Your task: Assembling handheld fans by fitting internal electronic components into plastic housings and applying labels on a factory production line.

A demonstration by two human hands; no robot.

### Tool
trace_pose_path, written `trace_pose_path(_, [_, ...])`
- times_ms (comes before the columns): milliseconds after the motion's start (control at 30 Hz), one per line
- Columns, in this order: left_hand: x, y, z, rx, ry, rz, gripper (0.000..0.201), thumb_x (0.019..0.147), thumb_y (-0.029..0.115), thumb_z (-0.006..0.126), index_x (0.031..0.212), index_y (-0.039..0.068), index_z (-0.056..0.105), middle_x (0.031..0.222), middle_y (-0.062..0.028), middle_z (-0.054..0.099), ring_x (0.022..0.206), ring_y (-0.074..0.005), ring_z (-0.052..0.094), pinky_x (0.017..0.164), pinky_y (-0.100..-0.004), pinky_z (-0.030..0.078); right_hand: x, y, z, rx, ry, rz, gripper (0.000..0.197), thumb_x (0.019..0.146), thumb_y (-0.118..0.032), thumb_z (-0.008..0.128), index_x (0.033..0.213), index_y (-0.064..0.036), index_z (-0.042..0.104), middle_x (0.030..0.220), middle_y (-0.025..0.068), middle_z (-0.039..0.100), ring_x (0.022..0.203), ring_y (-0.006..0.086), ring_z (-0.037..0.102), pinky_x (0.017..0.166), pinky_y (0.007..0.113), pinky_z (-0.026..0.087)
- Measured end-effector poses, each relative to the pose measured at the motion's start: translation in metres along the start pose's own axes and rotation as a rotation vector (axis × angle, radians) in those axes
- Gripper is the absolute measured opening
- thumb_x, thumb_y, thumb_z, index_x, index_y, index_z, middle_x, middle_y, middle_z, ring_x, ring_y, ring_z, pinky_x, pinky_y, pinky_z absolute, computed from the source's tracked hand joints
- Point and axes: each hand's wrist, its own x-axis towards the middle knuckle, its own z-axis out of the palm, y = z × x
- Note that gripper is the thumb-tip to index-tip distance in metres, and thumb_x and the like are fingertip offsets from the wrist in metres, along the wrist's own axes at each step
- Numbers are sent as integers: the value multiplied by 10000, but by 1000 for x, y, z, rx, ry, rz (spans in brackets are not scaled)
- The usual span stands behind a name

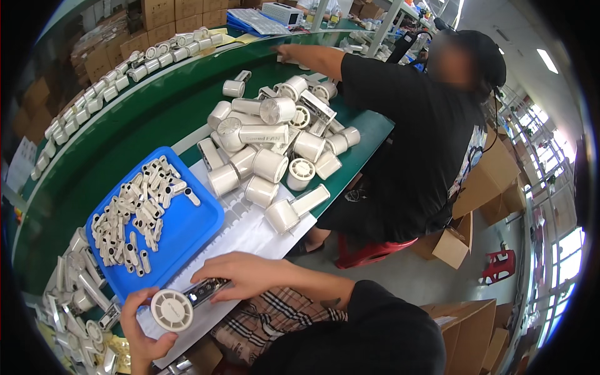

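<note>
A white handheld fan (172, 310) is between my two hands, low in the view, its round slotted grille turned up toward me. My left hand (139, 328) grips the round head, with the thumb below and fingers at its far side. The fan's handle lies open, and dark inner parts (206, 290) show in it. My right hand (250, 275) closes on the end of that handle, its fingertips partly hidden. Just beyond, a blue tray (194, 234) holds many small white pieces (134, 209) with dark spots. White paper (240, 240) lies under my hands.
Many white fans (275, 137) are heaped ahead on the green table. More fan parts (78, 294) crowd the left. White fan heads (106, 87) line the far edge. A co-worker in black (412, 125) sits at right, one arm reaching across. Cardboard boxes (462, 331) stand at lower right.
</note>
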Motion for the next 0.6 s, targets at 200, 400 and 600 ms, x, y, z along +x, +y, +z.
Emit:
trace_pose_path(200, [0, 13, 24, 74, -43, -132, 803, 584, 222, 909, 1256, 1, 529, 1214, -173, 621, 1111, -328, 599, 960, -389, 453, 7, 1, -21, -181, -112, 35, 431, 783, -251, 734, 1140, -62, 585, 1050, 148, 630, 999, 359, 600, 837, 447, 485])
trace_pose_path(400, [-12, 0, 48, 87, -44, -191, 809, 634, 134, 868, 1330, 0, 478, 1325, -176, 564, 1186, -296, 567, 1020, -386, 427, 0, 15, -20, -379, -114, 6, 403, 785, -212, 735, 1125, -59, 583, 1000, 116, 612, 1009, 330, 578, 841, 431, 481])
trace_pose_path(600, [-18, -16, 66, -20, -34, -295, 800, 687, 90, 808, 1384, -23, 432, 1350, -192, 537, 1224, -302, 536, 1059, -385, 388, -18, 30, -16, -392, -9, -54, 417, 790, -172, 723, 1161, -43, 584, 1060, 118, 584, 1029, 323, 550, 869, 411, 479])
